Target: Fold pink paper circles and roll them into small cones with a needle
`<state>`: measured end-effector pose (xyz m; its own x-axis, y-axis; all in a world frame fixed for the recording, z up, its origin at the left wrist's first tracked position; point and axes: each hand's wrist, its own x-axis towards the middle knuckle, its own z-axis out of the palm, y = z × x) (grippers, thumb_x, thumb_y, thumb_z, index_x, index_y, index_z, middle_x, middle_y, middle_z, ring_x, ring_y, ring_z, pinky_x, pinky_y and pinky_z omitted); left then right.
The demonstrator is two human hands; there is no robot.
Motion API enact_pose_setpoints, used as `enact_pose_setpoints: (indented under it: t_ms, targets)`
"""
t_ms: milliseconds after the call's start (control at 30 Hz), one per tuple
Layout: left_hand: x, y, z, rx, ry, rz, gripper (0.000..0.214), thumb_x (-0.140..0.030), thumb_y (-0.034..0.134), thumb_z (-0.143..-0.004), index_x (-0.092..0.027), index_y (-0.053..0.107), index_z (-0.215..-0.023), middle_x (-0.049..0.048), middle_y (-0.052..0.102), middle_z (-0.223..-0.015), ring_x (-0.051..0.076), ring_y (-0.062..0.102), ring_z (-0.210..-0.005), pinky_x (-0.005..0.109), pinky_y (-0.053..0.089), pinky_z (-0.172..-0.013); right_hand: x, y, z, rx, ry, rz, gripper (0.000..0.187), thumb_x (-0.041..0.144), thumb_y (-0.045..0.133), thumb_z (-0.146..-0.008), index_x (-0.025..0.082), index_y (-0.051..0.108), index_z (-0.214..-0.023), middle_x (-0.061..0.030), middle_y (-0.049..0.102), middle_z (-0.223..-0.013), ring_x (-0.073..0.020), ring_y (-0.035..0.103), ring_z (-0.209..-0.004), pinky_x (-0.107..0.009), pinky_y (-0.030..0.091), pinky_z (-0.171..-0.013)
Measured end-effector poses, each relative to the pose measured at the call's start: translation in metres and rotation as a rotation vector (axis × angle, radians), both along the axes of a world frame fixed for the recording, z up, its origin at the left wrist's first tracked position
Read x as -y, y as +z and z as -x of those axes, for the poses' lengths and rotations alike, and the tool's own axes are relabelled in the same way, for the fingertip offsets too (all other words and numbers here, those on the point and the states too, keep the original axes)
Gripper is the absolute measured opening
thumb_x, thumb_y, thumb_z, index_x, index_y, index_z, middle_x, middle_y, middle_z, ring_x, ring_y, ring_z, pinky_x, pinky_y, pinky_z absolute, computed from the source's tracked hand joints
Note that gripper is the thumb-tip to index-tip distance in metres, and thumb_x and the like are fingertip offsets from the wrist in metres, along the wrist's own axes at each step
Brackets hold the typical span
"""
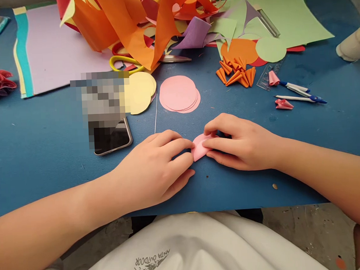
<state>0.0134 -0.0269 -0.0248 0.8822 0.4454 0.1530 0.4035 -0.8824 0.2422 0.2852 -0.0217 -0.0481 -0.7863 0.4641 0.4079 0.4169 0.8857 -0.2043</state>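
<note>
Between my two hands, near the table's front, is a piece of pink paper (199, 149) that looks folded or curled over. The fingertips of my left hand (160, 165) press on its left edge. My right hand (240, 142) pinches it from the right, with fingers bent over the top. Just beyond my hands lies a stack of pink paper circles (178, 93), and to its left are yellow paper circles (138, 93). A thin wire or stick (156, 114) runs along the table behind my left hand.
A phone (114, 138) lies left of the circles. Behind are yellow-handled scissors (176, 58) under orange paper scraps (127, 30). Orange paper cones (239, 72), a clear ruler (264, 78), a compass (300, 98) and small pink rolled pieces (284, 104) lie right. A whitish bottle (353, 44) stands far right.
</note>
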Motion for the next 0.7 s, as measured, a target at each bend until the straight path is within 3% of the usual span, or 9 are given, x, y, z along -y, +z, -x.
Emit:
enact_pose_setpoints:
  t_ms: [200, 367, 533, 700]
  targets:
    - [-0.0025, 0.0022, -0.0009, 0.037, -0.03, -0.009, 0.015, -0.024, 0.061, -0.1, -0.014, 0.069, -0.108, 0.0108, 0.077, -0.119, 0.028, 0.067, -0.107, 0.044, 0.062, -0.089, 0.0012, 0.0012, 0.0017, 0.023, -0.016, -0.049, 0.014, 0.02, 0.059, -0.1, 0.014, 0.067, -0.09, -0.0135, 0.065, -0.096, -0.0208, 0.056, -0.088, -0.036, 0.059, -0.076]
    - [-0.0014, 0.0022, 0.0002, 0.006, -0.045, -0.067, 0.029, -0.023, 0.061, -0.099, -0.017, 0.068, -0.127, 0.013, 0.072, -0.123, 0.028, 0.065, -0.105, 0.044, 0.061, -0.086, 0.002, 0.0014, 0.0024, 0.048, -0.052, -0.127, 0.015, 0.022, 0.061, -0.1, 0.015, 0.069, -0.09, -0.0125, 0.066, -0.092, -0.0206, 0.056, -0.082, -0.036, 0.059, -0.073]
    - [-0.0011, 0.001, 0.0002, -0.023, -0.036, -0.089, 0.029, -0.025, 0.058, -0.101, -0.017, 0.07, -0.125, 0.0133, 0.069, -0.114, 0.024, 0.063, -0.091, 0.04, 0.059, -0.079, 0.0029, 0.0002, 0.0004, 0.08, -0.081, -0.172, 0.015, 0.024, 0.062, -0.099, 0.015, 0.071, -0.09, -0.0116, 0.067, -0.09, -0.0214, 0.057, -0.08, -0.036, 0.057, -0.07]
    - [-0.0011, -0.0021, -0.0004, -0.042, -0.043, -0.096, 0.031, -0.027, 0.055, -0.102, -0.017, 0.068, -0.128, 0.0128, 0.069, -0.113, 0.025, 0.06, -0.094, 0.041, 0.057, -0.08, 0.0032, -0.0001, -0.0001, 0.093, -0.092, -0.192, 0.015, 0.025, 0.062, -0.099, 0.015, 0.071, -0.092, -0.0122, 0.068, -0.094, -0.0224, 0.06, -0.084, -0.038, 0.056, -0.068]
